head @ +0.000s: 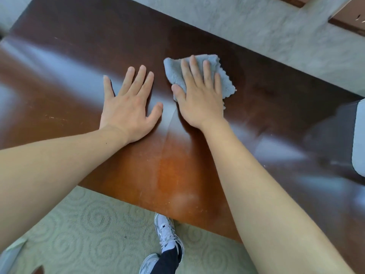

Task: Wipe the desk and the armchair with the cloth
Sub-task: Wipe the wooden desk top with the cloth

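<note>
Polished dark wood fills the view: your desk (75, 62) runs from the far left corner down to the near edge by your feet. Left of the middle of its top, your left hand (128, 107) lies flat, fingers spread wide and holding nothing, palm on the bare wood as a brace. Just beside it, thumbs close but apart, your right hand (199, 97) presses flat on the grey cloth (223, 80), fingers extended and slightly fanned, so it pins the cloth rather than grips it. The cloth sits near the middle of the desk, closer to the far edge than the near one, and its loose corners stick out beyond your fingertips and to the right. It looks soft, light and plush; it will likely bunch or fold under a push, so keep the palm broad over its centre and drag it, not pinch a corner. A faint streak on the glossy top runs from your right wrist toward the near edge. Pale upholstery (358, 135) at the right edge may be the armchair; you cannot tell.
</note>
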`<action>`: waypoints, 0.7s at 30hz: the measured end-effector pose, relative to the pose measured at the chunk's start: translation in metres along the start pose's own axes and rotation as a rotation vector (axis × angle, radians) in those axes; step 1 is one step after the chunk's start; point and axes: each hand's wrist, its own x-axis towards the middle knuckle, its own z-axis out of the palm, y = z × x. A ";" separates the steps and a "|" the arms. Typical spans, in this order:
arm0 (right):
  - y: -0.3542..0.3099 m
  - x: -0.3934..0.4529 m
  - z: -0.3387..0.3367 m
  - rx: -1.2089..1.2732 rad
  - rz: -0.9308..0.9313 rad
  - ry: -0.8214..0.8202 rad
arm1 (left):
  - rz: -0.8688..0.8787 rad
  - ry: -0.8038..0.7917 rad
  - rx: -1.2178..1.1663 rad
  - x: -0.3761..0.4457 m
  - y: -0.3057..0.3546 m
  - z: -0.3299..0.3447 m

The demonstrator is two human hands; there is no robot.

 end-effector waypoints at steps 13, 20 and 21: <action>-0.057 -0.215 0.040 0.048 0.082 -0.088 | 0.006 0.006 -0.248 -0.051 -0.011 -0.013; -0.082 -0.215 0.051 0.017 0.184 -0.074 | -0.062 0.016 -0.070 -0.120 -0.050 0.006; -0.086 -0.205 0.051 0.004 0.177 -0.062 | -0.090 0.022 -0.051 -0.119 -0.051 0.010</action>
